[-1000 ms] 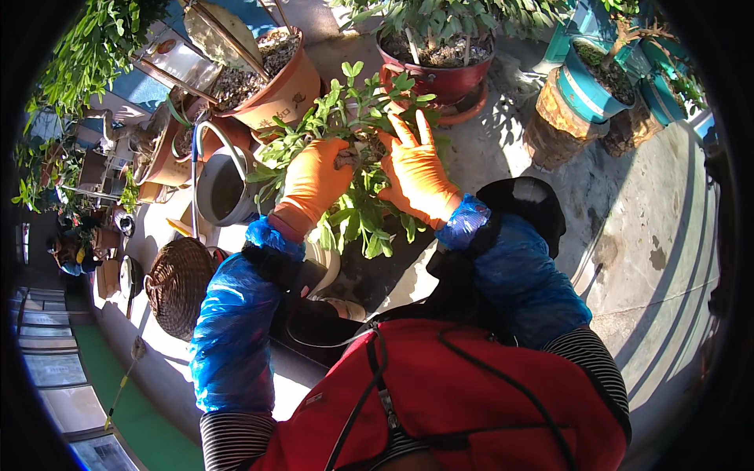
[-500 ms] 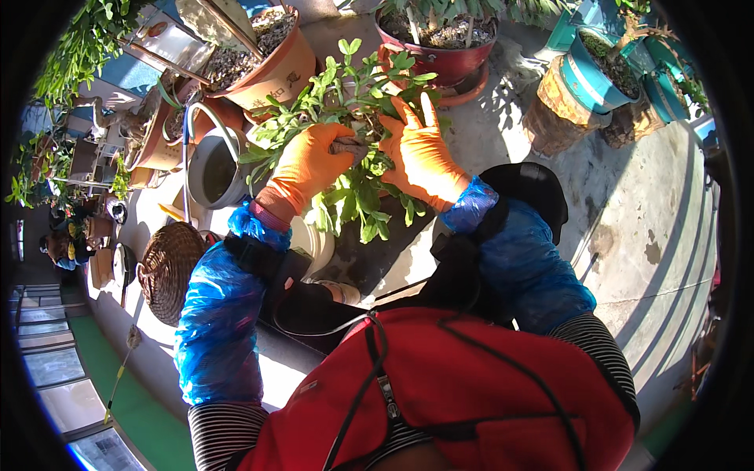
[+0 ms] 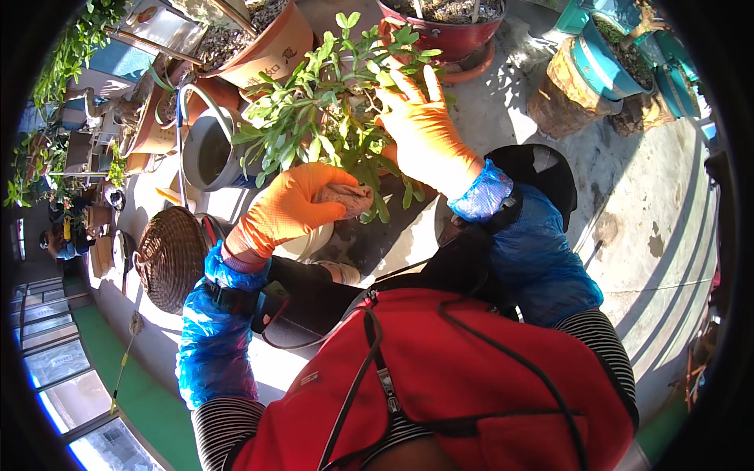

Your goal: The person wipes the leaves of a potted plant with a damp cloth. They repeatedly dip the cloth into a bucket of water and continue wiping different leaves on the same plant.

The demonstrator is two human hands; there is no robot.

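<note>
In the head view, the left hand, gloved in orange, pinches a crumpled brownish-pink cloth between thumb and fingers, the bunched end protruding to the right. The cloth is at the near edge of a leafy green plant. The right hand, also orange-gloved, is spread at the plant's right side, fingers pointing far; whether its thumb touches a stem is hidden.

Left of the plant stands a gray bucket, its inside too dark to identify. Farther, an orange pot and a dark red pot hold gritty soil. At far right, a teal pot contains dark soil. A wicker basket sits near left.
</note>
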